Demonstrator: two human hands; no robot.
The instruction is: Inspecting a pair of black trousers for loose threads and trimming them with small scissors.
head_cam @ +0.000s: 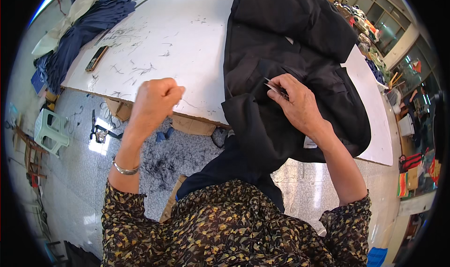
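A black garment (249,56) is spread over the right part of the white-topped table (197,49), its near part hanging over the edge onto my lap. Above the cloth, my right hand (299,103) grips a small pair of metal thread snips (271,85), blades pointing up and left. My left hand (156,96) is raised over the table's near edge, fingers curled closed, clear of the garment. I see nothing in it, though its palm side is hidden. A white label (310,143) shows on the garment below my right wrist.
Loose dark thread ends (143,69) lie scattered across the tabletop. A mobile phone (97,58) rests at the left, near a heap of navy fabric (88,28). On the floor are a pale green plastic stool (51,130) and a patch of thread scraps (160,166).
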